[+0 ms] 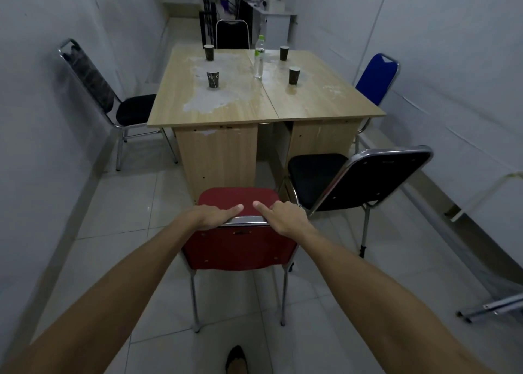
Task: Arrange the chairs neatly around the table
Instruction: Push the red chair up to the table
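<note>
A red chair (237, 250) stands at the near end of the wooden table (317, 102), its seat facing the table. My left hand (210, 216) and my right hand (285, 218) both grip the top rail of its backrest, index fingers pointing inward. A black chair (353, 180) stands skewed to the right of the red one, at the table's near right corner. A blue chair (376, 78) is on the right side. On the left side sits a black chair (113, 105), and another black chair (232, 34) is at the far end.
Several dark paper cups, such as one (212, 79), and a water bottle (259, 57) stand on the table. White walls close in on both sides. A metal bar (492, 307) lies on the floor at the right. My shoe (236, 359) shows at the bottom.
</note>
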